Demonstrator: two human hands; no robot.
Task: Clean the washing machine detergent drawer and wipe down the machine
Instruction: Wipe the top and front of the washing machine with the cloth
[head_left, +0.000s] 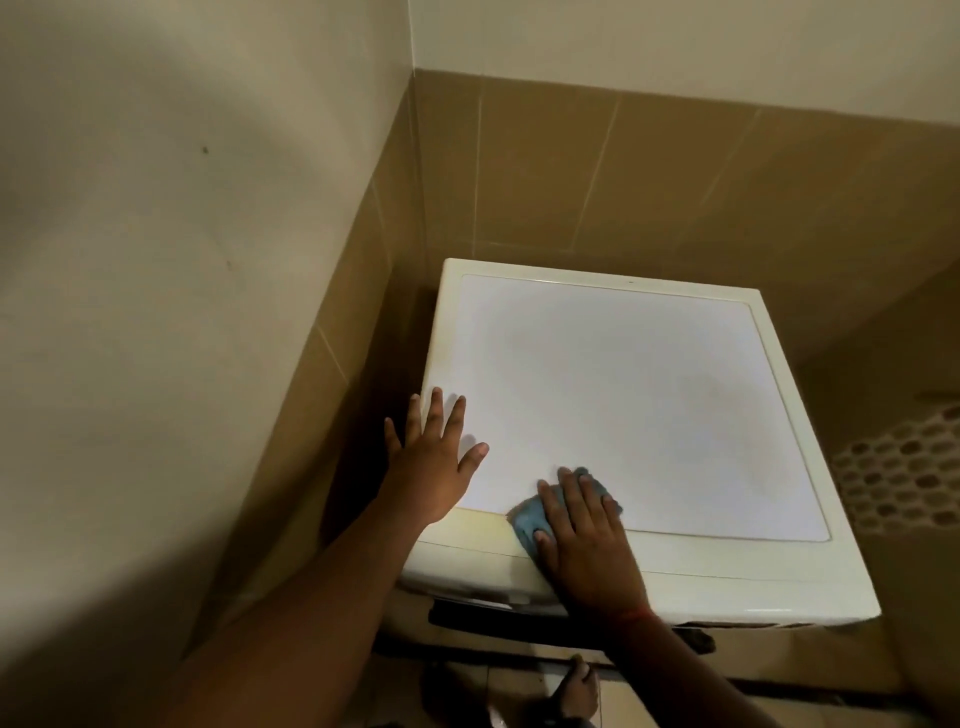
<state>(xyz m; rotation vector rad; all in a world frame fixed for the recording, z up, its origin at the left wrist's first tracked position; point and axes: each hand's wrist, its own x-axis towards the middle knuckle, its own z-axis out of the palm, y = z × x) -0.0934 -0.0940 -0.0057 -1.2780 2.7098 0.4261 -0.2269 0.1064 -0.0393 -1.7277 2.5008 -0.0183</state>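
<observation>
Hands are both on the washing machine (649, 395) top: our left hand (434, 457) lies flat, fingers spread, at the front-left corner, and our right hand (584, 535) presses a blue cloth (524, 519) flat-fingered near the front edge. Detergent drawer's probably out of sight below.
</observation>
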